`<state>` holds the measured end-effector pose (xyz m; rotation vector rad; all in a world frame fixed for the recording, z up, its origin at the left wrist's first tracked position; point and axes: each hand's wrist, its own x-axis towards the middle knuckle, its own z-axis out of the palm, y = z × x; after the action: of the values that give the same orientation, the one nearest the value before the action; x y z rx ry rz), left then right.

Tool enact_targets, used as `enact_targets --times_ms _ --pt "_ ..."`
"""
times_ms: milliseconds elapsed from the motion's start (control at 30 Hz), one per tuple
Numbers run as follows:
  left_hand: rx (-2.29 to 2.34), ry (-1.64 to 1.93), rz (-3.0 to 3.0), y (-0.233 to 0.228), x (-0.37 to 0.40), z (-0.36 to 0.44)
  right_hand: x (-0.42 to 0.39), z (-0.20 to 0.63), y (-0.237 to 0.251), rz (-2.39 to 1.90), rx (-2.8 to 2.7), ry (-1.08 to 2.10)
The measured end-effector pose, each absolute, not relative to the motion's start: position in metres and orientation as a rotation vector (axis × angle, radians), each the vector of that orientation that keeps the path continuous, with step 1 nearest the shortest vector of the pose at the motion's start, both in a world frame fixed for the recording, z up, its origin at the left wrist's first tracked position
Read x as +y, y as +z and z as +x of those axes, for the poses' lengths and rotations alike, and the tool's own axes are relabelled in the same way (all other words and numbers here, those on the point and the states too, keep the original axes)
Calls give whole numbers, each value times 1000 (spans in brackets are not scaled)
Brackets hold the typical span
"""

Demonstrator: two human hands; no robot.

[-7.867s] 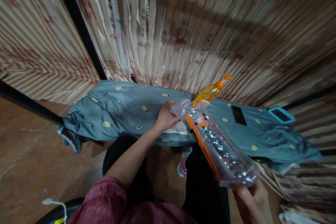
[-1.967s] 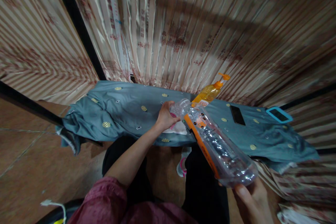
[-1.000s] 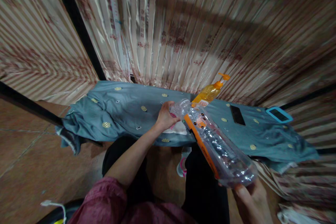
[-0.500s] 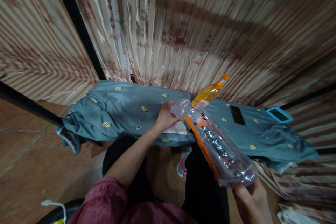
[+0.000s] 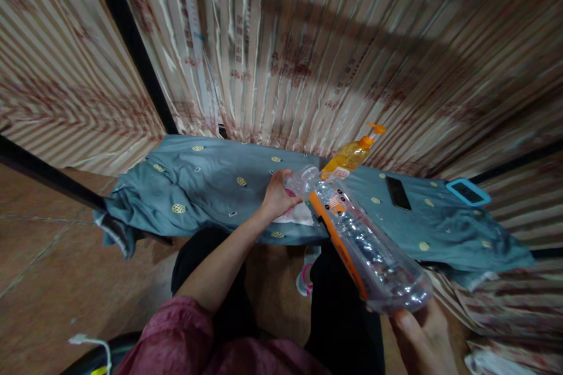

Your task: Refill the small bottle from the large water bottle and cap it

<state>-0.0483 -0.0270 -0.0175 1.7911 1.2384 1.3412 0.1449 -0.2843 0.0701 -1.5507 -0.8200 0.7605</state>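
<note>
Pleated curtain [image 5: 299, 58] hangs behind rumpled cloth [image 5: 211, 187] and a clear plastic bottle [image 5: 373, 249].

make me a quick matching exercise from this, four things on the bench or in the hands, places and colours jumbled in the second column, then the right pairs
Column 1
1. large clear bottle
2. pump bottle
3. phone-like slab
4. device with a wide frame

Column 2
A. black, lying on the cloth
B. bright blue around a dark middle, farthest right of the four
C. tilted, its base in the right hand
D. amber body, orange top

Right pairs
1-C, 2-D, 3-A, 4-B
</note>
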Motion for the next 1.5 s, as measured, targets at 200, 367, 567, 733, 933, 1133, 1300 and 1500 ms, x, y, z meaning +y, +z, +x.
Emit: enact_targets --times_ms 200,367,567,733,933,1133,1300,1500 --pt "1251 1335 1778 -16 -27 -48 -286 151 64 -1570 -801 789" --pt "1244 1312 1780 -16 -27 -49 -286 149 66 -1594 -837 748" --pt "1244 1317 1797 -16 -27 -50 -286 145 70 -1586 -846 760" --pt "1245 1317 1783 -14 -28 -49 -287 152 63 -1565 -806 771" --pt "1248 1305 1783 -13 -28 -49 -286 165 55 -1526 -888 814" --pt "1239 1317 1778 -15 -27 -49 -284 166 56 -1515 -883 789" --pt "1247 1314 1782 -15 -28 -48 -283 156 65 -1520 -880 775" --pt "1249 1319 1789 -15 -28 -49 -284 146 70 -1539 -865 748"
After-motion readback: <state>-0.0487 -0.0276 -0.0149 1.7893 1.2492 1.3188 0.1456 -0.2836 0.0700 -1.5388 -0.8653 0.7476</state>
